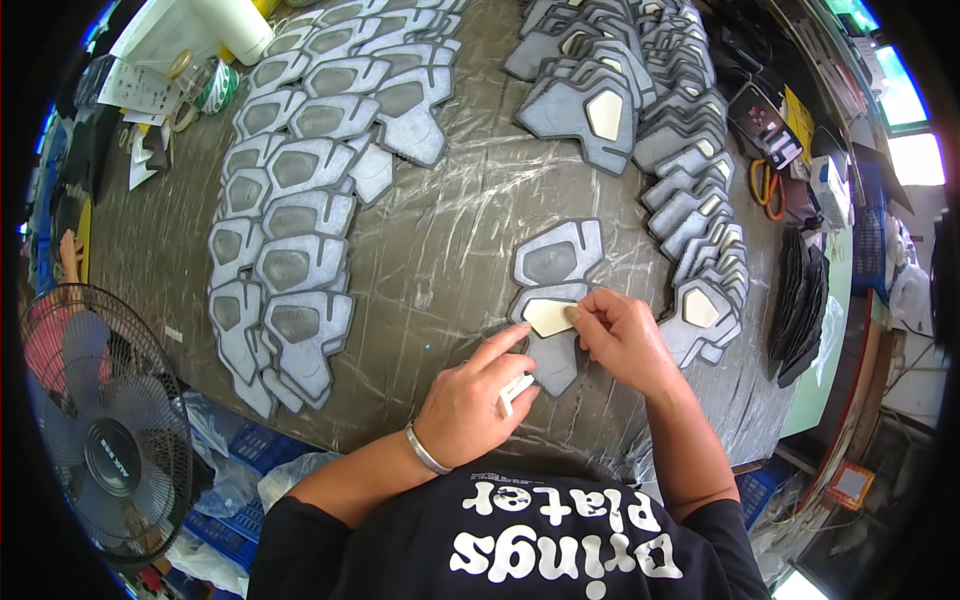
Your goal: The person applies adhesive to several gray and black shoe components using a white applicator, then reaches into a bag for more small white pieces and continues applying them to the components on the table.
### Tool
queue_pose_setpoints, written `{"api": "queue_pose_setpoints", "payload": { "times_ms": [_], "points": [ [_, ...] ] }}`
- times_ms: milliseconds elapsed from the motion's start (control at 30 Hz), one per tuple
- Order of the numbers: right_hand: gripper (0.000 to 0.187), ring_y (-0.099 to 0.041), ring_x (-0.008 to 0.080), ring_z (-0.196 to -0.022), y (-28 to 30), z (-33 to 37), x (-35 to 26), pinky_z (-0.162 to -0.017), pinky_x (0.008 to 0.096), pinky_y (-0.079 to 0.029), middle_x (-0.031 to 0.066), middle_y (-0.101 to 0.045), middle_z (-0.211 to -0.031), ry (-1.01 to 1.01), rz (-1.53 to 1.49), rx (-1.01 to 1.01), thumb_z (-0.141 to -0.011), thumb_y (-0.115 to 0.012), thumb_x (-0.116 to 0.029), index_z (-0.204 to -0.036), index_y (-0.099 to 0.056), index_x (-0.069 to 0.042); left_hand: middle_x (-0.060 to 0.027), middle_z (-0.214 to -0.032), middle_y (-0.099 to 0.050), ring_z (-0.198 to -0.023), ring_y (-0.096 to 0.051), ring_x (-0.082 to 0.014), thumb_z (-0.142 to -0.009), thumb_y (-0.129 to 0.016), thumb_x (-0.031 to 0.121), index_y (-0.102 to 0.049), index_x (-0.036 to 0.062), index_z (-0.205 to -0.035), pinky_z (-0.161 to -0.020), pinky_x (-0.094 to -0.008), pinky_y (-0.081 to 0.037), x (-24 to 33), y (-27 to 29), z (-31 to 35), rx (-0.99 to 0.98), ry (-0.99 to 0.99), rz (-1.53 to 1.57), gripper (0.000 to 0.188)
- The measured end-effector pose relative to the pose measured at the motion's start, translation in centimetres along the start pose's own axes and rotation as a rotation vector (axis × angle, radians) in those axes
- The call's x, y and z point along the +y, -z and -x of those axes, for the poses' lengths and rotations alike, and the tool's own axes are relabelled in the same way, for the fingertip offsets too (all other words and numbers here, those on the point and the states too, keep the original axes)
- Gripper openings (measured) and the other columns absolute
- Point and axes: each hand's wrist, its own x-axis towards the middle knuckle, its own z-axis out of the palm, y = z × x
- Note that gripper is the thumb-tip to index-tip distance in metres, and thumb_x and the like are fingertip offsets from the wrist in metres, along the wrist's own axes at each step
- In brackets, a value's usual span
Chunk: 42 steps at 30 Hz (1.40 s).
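In front of me a grey shaped panel [553, 365] with a dark border lies on the table. A cream, many-sided pad [546, 318] sits over its recess. My right hand [625, 338] pinches the pad's right end between thumb and fingers. With its index finger my left hand [468, 408] touches the pad's lower left edge. Several more cream pads [514, 393] are tucked in the curled fingers of that hand. Just beyond lies another grey panel [556, 256], its darker recess uncovered.
Overlapping rows of grey panels [300, 260] cover the table's left side. Panels with cream pads [603, 115] are stacked at the far right and down the right side [700, 308]. Orange-handled scissors [768, 190] and black pieces [800, 305] lie at the right edge; a fan [110, 440] stands left.
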Motion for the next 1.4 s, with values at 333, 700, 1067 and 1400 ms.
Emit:
{"api": "queue_pose_setpoints", "payload": {
  "times_ms": [333,700,1067,1400],
  "points": [
    [0.021,-0.058,0.0244,-0.052,-0.1,-0.1,0.2,-0.053,0.0355,-0.045,0.0144,-0.060,-0.060,0.022,0.005,0.037,-0.084,-0.065,-0.018,-0.078,-0.063,0.002,-0.0162,-0.131,-0.053,-0.086,-0.066,-0.0338,-0.075,-0.072,0.009,-0.061,0.0036,-0.094,-0.070,-0.0384,-0.055,0.1,0.3,-1.3,-0.119,-0.035,-0.109,0.023],
    [0.024,-0.058,0.0237,-0.055,-0.1,0.5,-0.1,-0.054,0.0348,-0.045,0.0079,-0.059,-0.060,-0.066,0.060,0.175,-0.078,-0.075,-0.021,-0.084,-0.065,-0.001,-0.0167,-0.136,-0.049,-0.077,-0.066,-0.0349,-0.076,-0.070,0.011,-0.057,0.0027,-0.094,-0.066,-0.0411,-0.054,0.9,0.2,-1.6,-0.206,0.022,-0.292,0.023],
    [0.039,-0.060,0.0321,-0.087,0.6,1.4,-1.2,-0.079,0.0397,-0.046,0.0105,-0.064,-0.086,0.238,0.355,0.185,-0.070,-0.078,-0.022,-0.101,-0.063,-0.002,-0.0179,-0.124,-0.059,-0.085,-0.068,-0.0334,-0.075,-0.071,0.009,-0.062,0.0030,-0.092,-0.073,-0.0367,-0.055,0.5,0.4,-1.3,-0.095,-0.028,-0.073,0.021],
    [0.033,-0.061,0.0082,-0.079,8.9,7.7,6.2,-0.070,0.0248,-0.050,0.0027,-0.067,-0.089,0.065,-0.163,0.477,-0.076,-0.078,-0.011,-0.105,-0.066,0.001,-0.0111,-0.100,-0.065,-0.083,-0.065,-0.0161,-0.086,-0.065,0.006,-0.061,0.0013,-0.101,-0.067,-0.0288,-0.054,0.7,0.8,1.3,0.090,0.290,0.764,0.017]
  ]
}}
